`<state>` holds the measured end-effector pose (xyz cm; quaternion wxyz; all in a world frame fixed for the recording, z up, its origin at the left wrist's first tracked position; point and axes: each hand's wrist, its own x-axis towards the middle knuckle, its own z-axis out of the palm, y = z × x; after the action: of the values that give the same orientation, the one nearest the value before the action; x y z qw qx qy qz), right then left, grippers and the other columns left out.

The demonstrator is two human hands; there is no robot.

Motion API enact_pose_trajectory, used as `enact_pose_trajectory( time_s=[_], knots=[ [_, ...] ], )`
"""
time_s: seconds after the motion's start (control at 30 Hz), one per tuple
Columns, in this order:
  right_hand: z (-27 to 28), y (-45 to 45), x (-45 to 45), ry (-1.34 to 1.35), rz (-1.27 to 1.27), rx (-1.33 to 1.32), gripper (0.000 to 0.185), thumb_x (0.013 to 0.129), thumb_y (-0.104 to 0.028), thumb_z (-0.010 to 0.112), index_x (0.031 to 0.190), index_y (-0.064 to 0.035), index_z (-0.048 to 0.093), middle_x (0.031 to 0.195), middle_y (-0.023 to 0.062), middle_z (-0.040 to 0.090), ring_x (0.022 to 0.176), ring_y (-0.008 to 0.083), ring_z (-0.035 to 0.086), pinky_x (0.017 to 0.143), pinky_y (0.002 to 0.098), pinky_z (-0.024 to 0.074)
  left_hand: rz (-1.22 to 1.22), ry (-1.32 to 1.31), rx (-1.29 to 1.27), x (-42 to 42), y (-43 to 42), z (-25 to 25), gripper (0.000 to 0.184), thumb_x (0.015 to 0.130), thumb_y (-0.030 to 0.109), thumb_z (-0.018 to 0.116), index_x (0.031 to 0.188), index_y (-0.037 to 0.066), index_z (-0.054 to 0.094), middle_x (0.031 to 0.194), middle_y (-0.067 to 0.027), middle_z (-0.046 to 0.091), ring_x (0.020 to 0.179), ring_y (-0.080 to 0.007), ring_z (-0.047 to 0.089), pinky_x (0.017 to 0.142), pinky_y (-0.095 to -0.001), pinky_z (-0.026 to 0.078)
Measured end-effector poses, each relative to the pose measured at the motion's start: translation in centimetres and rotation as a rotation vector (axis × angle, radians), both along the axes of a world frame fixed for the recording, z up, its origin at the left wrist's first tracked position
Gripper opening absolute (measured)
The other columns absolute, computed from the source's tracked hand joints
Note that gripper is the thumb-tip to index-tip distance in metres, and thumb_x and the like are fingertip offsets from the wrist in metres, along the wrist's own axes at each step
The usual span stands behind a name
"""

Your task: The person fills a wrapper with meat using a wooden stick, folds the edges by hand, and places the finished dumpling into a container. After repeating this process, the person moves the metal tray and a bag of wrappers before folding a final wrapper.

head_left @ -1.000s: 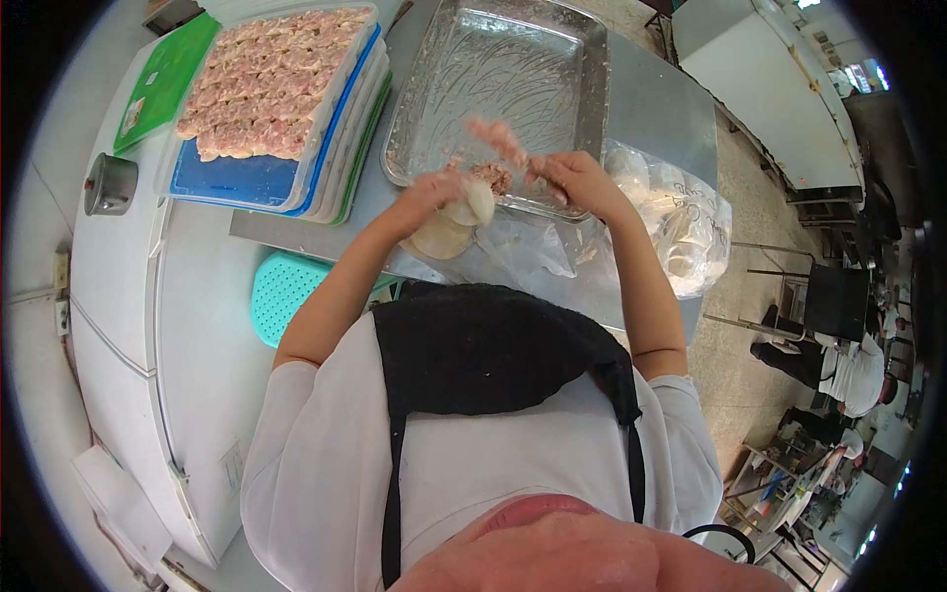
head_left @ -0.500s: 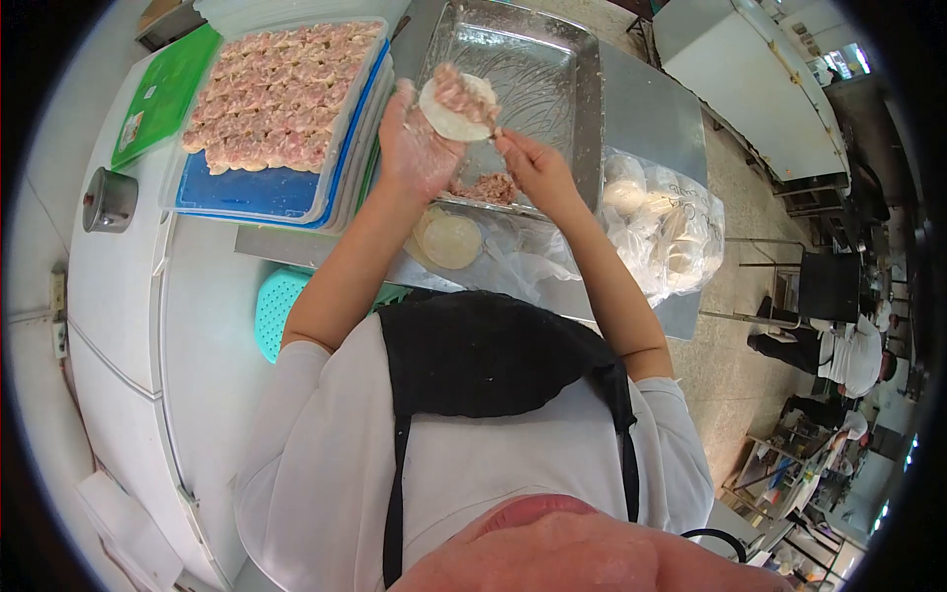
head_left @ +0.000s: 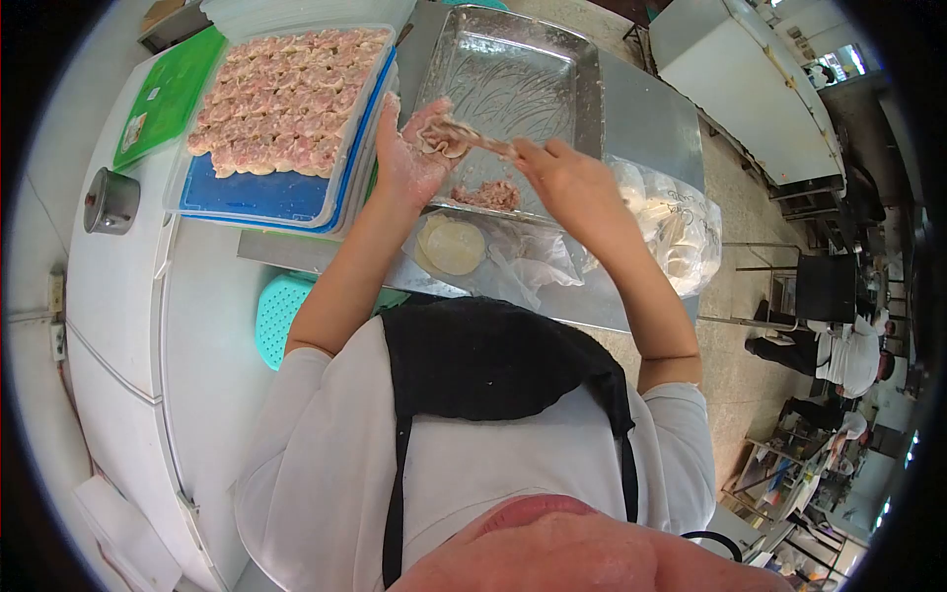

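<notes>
My left hand (head_left: 412,163) is raised over the near left edge of the metal tray (head_left: 589,109), cupped round a gathered wrapper with meat filling (head_left: 443,136). From the right, my right hand (head_left: 567,178) grips a meat-smeared stick (head_left: 483,142), its far end at the filling. A small heap of minced meat (head_left: 490,195) lies in the tray's near left part. Nearer my apron, round flat wrappers (head_left: 452,246) lie on clear plastic. On the left, rows of filled dumplings (head_left: 286,99) cover most of a blue sheet (head_left: 252,193) in a clear container.
A plastic bag of round dough pieces (head_left: 681,232) lies right of the tray. At the left are a green lid (head_left: 168,96) and a metal pot (head_left: 111,201). A turquoise stool (head_left: 281,314) stands below the table's edge. Another person (head_left: 850,360) is at the far right.
The wrapper lay flat on my left palm half a second ago; now it is gathered round the filling as the fingers curl up. My right hand has moved slightly right and down.
</notes>
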<state>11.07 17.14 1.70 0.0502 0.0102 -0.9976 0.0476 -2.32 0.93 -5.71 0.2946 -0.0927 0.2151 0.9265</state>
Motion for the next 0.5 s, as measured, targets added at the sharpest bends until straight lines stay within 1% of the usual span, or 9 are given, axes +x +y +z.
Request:
enact_pose_trajectory(
  time_s=[0.07,0.17,0.2,0.27,0.33,0.37,0.43,0.47,0.5],
  knots=[
    [-2.3,0.1,-0.7,0.145,0.137,-0.124,0.029,0.095,-0.032,0.053,0.113,-0.0106,0.063,0.082,0.0149,0.061,0.071,0.0365,0.063,0.066,0.0465,0.0494,-0.026,0.023,0.071,-1.0,0.2,-1.3,0.072,0.091,0.058,0.051,0.122,-0.007,0.046,0.097,-0.0159,0.055,0.091,-0.0322,0.056,0.088,-0.0491,0.047],
    [-2.9,3.3,-2.3,0.148,0.25,-0.262,0.03,0.094,-0.032,0.052,0.102,-0.007,0.067,0.084,0.0143,0.065,0.073,0.0363,0.065,0.066,0.0464,0.0522,0.087,0.022,0.002,-1.9,-0.6,-2.4,0.068,0.09,0.05,0.056,0.123,-0.008,0.045,0.097,-0.0167,0.055,0.096,-0.0326,0.056,0.092,-0.0492,0.047],
    [-3.1,4.5,-3.0,0.148,0.262,-0.268,0.03,0.094,-0.032,0.052,0.102,-0.007,0.067,0.084,0.0143,0.065,0.073,0.0363,0.065,0.066,0.0464,0.0522,0.065,0.064,0.07,-1.9,-1.4,-2.5,0.064,0.088,0.042,0.06,0.126,-0.007,0.044,0.103,-0.0175,0.056,0.098,-0.0315,0.058,0.095,-0.047,0.046],
    [-4.1,6.4,-4.2,-0.208,0.133,-0.192,0.034,0.094,-0.035,0.052,0.092,-0.0062,0.07,0.082,0.0166,0.067,0.077,0.0373,0.065,0.069,0.0465,0.0519,0.05,0.108,0.129,-0.9,-1.9,-1.8,0.063,0.086,0.035,0.064,0.129,-0.005,0.042,0.109,-0.0182,0.058,0.099,-0.0304,0.059,0.098,-0.0449,0.046],
    [-6.9,6.7,-5.6,-0.239,0.152,-0.077,0.036,0.094,-0.036,0.051,0.089,-0.0054,0.07,0.082,0.0183,0.067,0.079,0.0381,0.065,0.072,0.0467,0.0513,0.082,0.411,-0.245,1.0,-2.2,0.4,0.049,0.087,0.013,0.061,0.132,0.002,0.044,0.105,-0.0174,0.058,0.102,-0.0303,0.06,0.09,-0.0474,0.051],
    [-8.6,6.4,-5.9,-0.268,0.162,0.045,0.039,0.095,-0.037,0.051,0.086,-0.0046,0.071,0.082,0.02,0.067,0.082,0.0389,0.065,0.074,0.0469,0.0506,0.087,0.406,-0.255,1.4,-2.4,0.5,0.049,0.087,0.013,0.061,0.132,0.002,0.044,0.105,-0.0174,0.058,0.102,-0.0303,0.06,0.09,-0.0474,0.051],
    [-12.5,4.5,-5.4,-0.303,0.197,-0.052,0.04,0.095,-0.038,0.051,0.087,-0.0047,0.071,0.079,0.0195,0.067,0.079,0.0373,0.065,0.071,0.0454,0.0505,-0.023,0.76,-0.75,1.8,-3.4,0.5,0.063,0.082,0.007,0.064,0.14,0.007,0.038,0.118,-0.013,0.056,0.106,-0.0214,0.059,0.09,-0.0358,0.05],
    [-13.4,4.1,-5.4,-0.333,0.224,-0.142,0.041,0.094,-0.04,0.051,0.088,-0.0048,0.072,0.077,0.0189,0.066,0.076,0.0357,0.066,0.068,0.044,0.0504,0.021,1.002,-1.033,2.1,-3.9,1.0,0.074,0.079,0.004,0.067,0.144,0.011,0.034,0.115,-0.01,0.058,0.103,-0.0178,0.058,0.087,-0.0302,0.049],
    [-13.3,5.0,-5.4,-0.334,0.239,-0.143,0.041,0.094,-0.04,0.051,0.088,-0.0048,0.072,0.077,0.0189,0.066,0.076,0.0357,0.066,0.068,0.044,0.0504,0.031,0.996,-1.044,2.2,-4.2,0.7,0.074,0.079,0.004,0.067,0.144,0.011,0.034,0.115,-0.01,0.058,0.103,-0.0178,0.058,0.087,-0.0302,0.049]
  ],
)
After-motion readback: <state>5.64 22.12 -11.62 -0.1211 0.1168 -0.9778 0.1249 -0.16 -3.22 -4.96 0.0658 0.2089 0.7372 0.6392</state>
